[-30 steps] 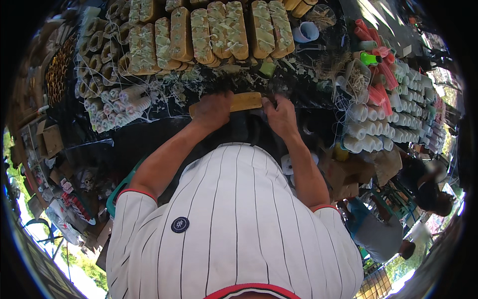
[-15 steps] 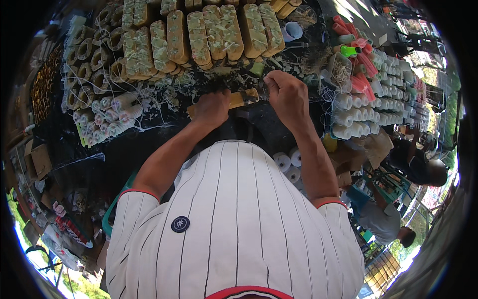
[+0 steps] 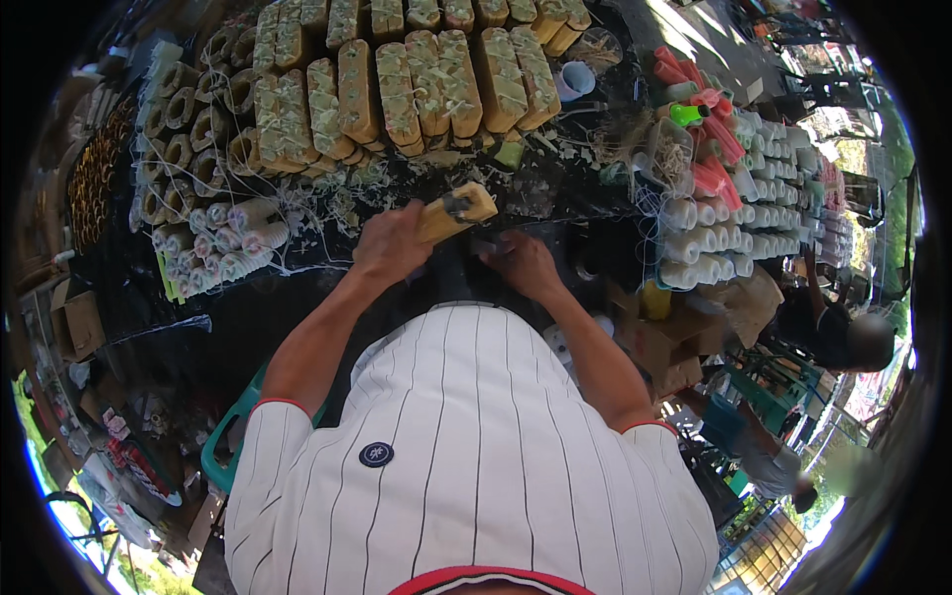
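Note:
My left hand (image 3: 394, 241) is closed around a long yellowish-tan block (image 3: 446, 220) with a dark band near its far end. The block is tilted, its far end raised toward the right. Just below and to the right of it, my right hand (image 3: 524, 266) is bent inward, its fingers drawn together. Whatever lies between those fingertips is too small and dark to make out. Beyond both hands stand rows of tan blocks (image 3: 397, 99), their tops covered with pale green shreds. A small green piece (image 3: 509, 154) lies in front of these rows.
On the left are hexagonal tubes (image 3: 208, 129) and a stack of plastic-wrapped rolls (image 3: 223, 233). At right stand white spools (image 3: 684, 248), red rolls (image 3: 719, 178) and a green bottle (image 3: 689, 114). A pale blue cup (image 3: 575, 79) stands behind. Other people are at the far right.
My left hand has lifted and turned the block, its far end rising. My right hand has come down and inward from the shredded pieces to a spot below the block.

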The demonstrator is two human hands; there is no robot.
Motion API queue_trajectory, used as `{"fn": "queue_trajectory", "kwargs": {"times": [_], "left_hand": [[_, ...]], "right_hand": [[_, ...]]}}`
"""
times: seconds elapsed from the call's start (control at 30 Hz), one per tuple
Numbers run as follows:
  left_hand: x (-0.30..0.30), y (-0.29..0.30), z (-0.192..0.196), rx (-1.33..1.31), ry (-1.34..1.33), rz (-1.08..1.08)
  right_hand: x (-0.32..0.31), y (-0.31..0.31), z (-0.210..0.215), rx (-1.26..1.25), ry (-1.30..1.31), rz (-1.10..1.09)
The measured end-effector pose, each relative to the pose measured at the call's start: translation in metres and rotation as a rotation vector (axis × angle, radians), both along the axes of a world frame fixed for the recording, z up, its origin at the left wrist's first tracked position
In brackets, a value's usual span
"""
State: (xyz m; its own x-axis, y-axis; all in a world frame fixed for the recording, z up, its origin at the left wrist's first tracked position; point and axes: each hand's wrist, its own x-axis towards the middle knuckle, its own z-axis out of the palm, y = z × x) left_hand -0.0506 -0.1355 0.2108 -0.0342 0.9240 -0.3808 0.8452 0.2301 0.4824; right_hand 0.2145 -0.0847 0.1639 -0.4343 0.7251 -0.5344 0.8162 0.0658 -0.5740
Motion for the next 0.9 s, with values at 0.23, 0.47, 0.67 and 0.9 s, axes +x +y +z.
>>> {"fn": "queue_trajectory", "kwargs": {"times": [0.23,0.47,0.67,0.9], "left_hand": [[-0.030,-0.088,0.020,-0.010,-1.094,0.984],[-0.073,-0.177,0.066,0.390,-0.406,0.695],[-0.066,-0.139,0.082,0.473,0.566,-0.385],[-0.046,-0.128,0.058,0.427,0.241,-0.231]], "right_hand": [[-0.101,-0.044,-0.050,-0.799,1.029,-0.202],[-0.162,-0.028,-0.032,-1.379,0.989,-0.152],[-0.164,-0.015,-0.044,-1.502,0.705,0.177],[-0.145,0.076,-0.062,0.477,0.095,0.624]]}}
